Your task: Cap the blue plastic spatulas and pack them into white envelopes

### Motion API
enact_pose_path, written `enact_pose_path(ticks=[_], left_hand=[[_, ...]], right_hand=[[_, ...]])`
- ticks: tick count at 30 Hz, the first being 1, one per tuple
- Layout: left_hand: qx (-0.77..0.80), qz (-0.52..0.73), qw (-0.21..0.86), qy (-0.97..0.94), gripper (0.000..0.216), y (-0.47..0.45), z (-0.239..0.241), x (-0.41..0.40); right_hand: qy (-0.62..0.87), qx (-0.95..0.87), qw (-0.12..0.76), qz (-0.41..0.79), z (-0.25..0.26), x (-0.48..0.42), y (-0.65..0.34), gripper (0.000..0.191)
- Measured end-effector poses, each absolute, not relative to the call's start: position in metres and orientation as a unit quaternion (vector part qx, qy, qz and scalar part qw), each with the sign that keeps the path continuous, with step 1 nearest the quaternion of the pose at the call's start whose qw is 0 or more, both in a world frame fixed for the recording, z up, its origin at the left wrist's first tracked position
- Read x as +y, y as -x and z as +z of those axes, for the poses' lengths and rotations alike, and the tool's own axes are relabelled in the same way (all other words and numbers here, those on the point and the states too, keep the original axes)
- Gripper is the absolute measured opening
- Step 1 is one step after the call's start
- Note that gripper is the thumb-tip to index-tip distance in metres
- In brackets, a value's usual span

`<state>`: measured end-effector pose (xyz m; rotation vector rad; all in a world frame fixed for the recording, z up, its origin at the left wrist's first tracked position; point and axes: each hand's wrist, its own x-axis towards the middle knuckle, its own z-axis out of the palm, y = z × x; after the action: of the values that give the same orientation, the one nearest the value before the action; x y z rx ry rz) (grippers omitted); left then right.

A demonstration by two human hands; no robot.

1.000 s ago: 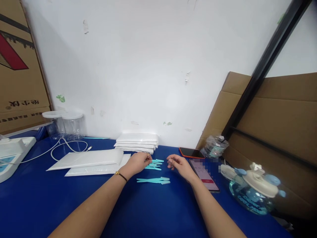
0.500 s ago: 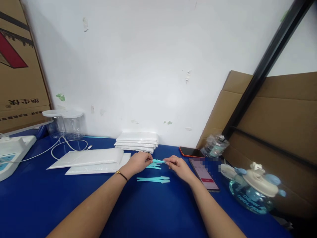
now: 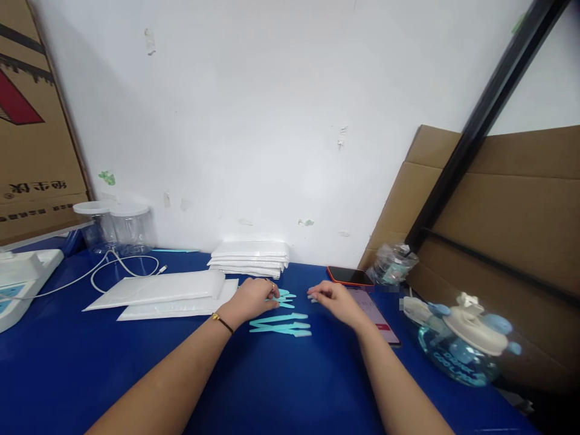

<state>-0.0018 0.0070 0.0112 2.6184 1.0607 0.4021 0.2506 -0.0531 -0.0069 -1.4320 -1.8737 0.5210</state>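
Note:
Several teal eyebrow razors (image 3: 286, 299) lie in a loose pile on the blue table, partly hidden by my left hand (image 3: 261, 296). That hand reaches over the pile from the left, thumb and forefinger apart at the razor handles. Three more razors (image 3: 281, 328) lie nearer me, pale blade ends pointing right. To the right of the pile is my right hand (image 3: 330, 297), its fingers curled together. Small whitish, translucent bits show at its fingertips; whether they are held or lie on the table is unclear.
White padded envelopes (image 3: 158, 289) lie at left, with a white stack (image 3: 249, 257) by the wall. Two phones (image 3: 351, 276) (image 3: 378, 323) and a clear teal bottle (image 3: 466, 350) are at right. Clear jars (image 3: 131, 229) and a white cable (image 3: 149, 258) are at back left.
A razor that was between my hands now lies with the nearer two. My right hand has moved slightly right, away from the pile; my left is back over it.

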Motion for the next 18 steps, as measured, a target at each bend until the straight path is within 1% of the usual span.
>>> enact_pose_path(ticks=[1,3,6,9,11,15,18], left_hand=[[0.376,0.144,0.113,-0.908,0.018,0.003,0.010,0.010],[0.383,0.140,0.072,-0.910,0.012,0.006,0.008,0.014],[0.385,0.128,0.049,-0.913,0.012,0.006,0.004,0.018],[0.381,0.127,0.032,-0.915,0.015,0.005,0.001,0.018],[0.379,0.128,0.017,-0.916,0.016,0.004,0.000,0.018],[0.371,0.139,0.001,-0.918,0.019,0.004,0.000,0.019],[0.368,0.156,0.026,-0.916,0.019,0.005,0.003,0.018]], right_hand=[[0.578,-0.712,0.364,0.163,-0.007,-0.052,-0.260,0.022],[0.629,-0.691,0.344,0.097,-0.008,-0.050,-0.277,0.019],[0.683,-0.680,0.263,0.048,-0.008,-0.051,-0.295,0.019],[0.708,-0.680,0.187,0.039,-0.006,-0.056,-0.296,0.018],[0.716,-0.679,0.158,0.039,-0.003,-0.058,-0.291,0.013],[0.723,-0.675,0.139,0.060,-0.004,-0.059,-0.281,0.006],[0.711,-0.679,0.151,0.100,-0.011,-0.058,-0.279,0.010]])
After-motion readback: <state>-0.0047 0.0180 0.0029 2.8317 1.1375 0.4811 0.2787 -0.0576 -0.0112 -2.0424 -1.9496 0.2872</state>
